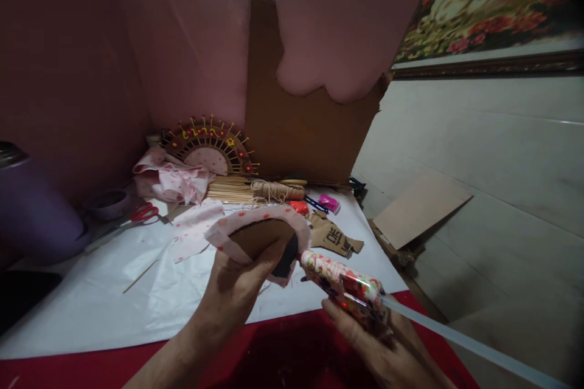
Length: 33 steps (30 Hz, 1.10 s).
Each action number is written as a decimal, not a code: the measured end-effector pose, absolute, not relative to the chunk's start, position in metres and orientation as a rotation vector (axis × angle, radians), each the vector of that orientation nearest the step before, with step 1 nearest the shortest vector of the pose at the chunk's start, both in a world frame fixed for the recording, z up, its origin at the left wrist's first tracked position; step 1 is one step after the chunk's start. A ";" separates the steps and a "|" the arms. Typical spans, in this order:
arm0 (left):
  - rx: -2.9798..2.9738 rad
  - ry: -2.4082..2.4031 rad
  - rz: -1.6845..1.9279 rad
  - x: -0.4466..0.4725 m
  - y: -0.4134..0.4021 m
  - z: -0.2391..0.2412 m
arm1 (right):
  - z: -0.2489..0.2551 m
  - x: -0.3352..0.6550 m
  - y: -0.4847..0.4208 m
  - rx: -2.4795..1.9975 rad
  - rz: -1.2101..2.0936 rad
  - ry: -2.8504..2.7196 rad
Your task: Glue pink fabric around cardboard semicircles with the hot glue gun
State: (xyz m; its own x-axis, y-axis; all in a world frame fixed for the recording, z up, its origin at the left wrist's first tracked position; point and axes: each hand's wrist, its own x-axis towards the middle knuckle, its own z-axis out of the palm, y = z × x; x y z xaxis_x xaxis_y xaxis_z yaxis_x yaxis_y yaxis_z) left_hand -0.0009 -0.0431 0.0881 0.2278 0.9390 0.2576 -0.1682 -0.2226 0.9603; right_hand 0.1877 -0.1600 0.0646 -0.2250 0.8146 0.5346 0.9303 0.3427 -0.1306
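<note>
My left hand [244, 282] is closed on a curved cardboard piece [260, 237], held up above the table. Pink dotted fabric [255, 214] wraps over its rim, and a dark patch shows at its right side. A flower-patterned glue gun [340, 276] is gripped in my right hand [383, 340]. Its nozzle points left, right at the cardboard's right edge; whether it touches, I cannot tell. A long translucent glue stick [469, 340] sticks out from the gun's back. A small red light glows on its side.
Behind lie pink dotted cloth [173, 173], wooden sticks [230, 189], a twine roll [278, 190], a cardboard scrap [333, 234] and red-handled scissors [144, 212]. A decorated half-round stick fan [214, 143] leans at the back. A purple bottle [36, 206] stands left.
</note>
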 end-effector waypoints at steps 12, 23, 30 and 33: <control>1.393 0.760 1.263 -0.002 -0.041 0.085 | 0.057 0.200 -0.160 -1.496 -0.287 -2.236; 1.325 0.755 1.245 0.001 -0.041 0.084 | 0.061 0.199 -0.162 -1.572 0.086 -1.978; 1.273 0.807 1.224 0.000 -0.039 0.079 | 0.078 0.191 -0.159 -1.592 0.184 -1.899; 1.265 0.830 1.225 0.000 -0.039 0.078 | 0.076 0.191 -0.159 -1.603 0.220 -1.896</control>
State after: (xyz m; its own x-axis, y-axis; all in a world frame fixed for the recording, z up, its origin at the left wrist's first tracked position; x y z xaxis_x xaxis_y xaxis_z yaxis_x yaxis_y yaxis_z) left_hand 0.0002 -0.0389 0.0782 0.2102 0.9641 0.1621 -0.2066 -0.1182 0.9713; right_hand 0.1912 -0.1590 0.0758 -0.0534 0.9322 0.3580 0.8253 0.2430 -0.5097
